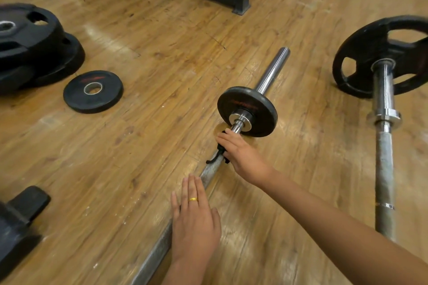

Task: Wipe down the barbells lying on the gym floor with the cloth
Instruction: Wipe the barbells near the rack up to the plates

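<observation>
Floor (162, 30): worn wood planks of a gym.
Barbell (209, 172): lies diagonally on the floor.
Cloth (220, 152): black, wrapped round the shaft just below the collar.
Right hand (240, 155): fingers curled over the cloth and shaft.
Left hand (194, 220): flat, fingers straight, resting on the shaft nearer the camera.
Technique: probably best to pin the bar, squeeze fully round it, and draw the cloth along the knurling.
Lettering: red print on the small plate (247, 111), too blurred to read.

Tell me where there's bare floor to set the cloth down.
The widest bare floor lies left of the near barbell, between it and the loose small plate. A narrower strip runs between it and the second barbell, crossed by the right arm. The far left is crowded with stacked plates.
</observation>
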Tool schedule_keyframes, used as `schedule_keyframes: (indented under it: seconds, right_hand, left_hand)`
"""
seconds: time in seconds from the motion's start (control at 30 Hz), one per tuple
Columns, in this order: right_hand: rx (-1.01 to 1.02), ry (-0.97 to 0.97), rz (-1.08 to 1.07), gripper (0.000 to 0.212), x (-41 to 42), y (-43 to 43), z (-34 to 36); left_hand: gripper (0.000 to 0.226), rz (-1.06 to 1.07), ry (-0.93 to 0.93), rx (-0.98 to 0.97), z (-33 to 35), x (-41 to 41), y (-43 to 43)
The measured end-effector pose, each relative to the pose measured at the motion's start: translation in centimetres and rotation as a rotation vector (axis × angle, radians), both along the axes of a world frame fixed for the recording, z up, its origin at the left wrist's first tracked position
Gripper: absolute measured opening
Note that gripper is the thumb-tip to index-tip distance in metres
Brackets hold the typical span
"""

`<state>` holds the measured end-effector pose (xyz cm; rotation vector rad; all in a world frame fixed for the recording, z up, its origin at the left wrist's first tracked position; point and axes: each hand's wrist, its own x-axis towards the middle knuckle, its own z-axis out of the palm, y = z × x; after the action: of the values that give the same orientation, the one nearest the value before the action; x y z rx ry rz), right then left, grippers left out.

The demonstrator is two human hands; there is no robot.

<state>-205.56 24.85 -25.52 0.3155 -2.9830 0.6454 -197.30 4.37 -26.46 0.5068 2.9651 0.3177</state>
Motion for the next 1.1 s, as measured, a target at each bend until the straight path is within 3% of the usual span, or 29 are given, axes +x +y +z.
schedule_keyframes:
  seconds: [0.1,0.2,0.37,0.53,0.7,0.9,1.1]
  right_hand:
    - [0.023,-0.024,0.035,0.052,-0.5,0.7,0.3]
    - [-0.079,-0.036,-0.008,0.048,-0.4,0.9,1.8]
    - [-0.199,0.130,-0.131,0.046,0.2,4.0,6.6]
    - [-0.228,0.258,-0.321,0.039,-2.4,10.5,8.4]
    - [-0.138,0.086,-0.286,0.042,-6.9,14.5,6.3]
    - [-0.021,-0.084,-0.112,0.039,-12.5,16.1,3.7]
    - [-0.025,-0.086,-0.120,0.038,-15.1,17.1,2.6]
  left_hand:
    - [0.078,0.030,0.009,0.015,0.2,-0.2,0.6]
    - [0.076,-0.013,-0.008,0.044,0.5,-1.3,2.1]
    - [0.073,-0.173,-0.055,0.117,2.3,-5.3,5.9]
    - [0.070,-0.373,-0.017,0.061,3.3,-10.8,10.0]
    - [0.071,-0.404,-0.056,0.077,1.6,-13.7,11.0]
    - [0.080,-0.402,0.074,0.011,0.2,-13.5,10.9]
    - [0.082,-0.371,0.074,-0.035,0.0,-13.3,11.2]
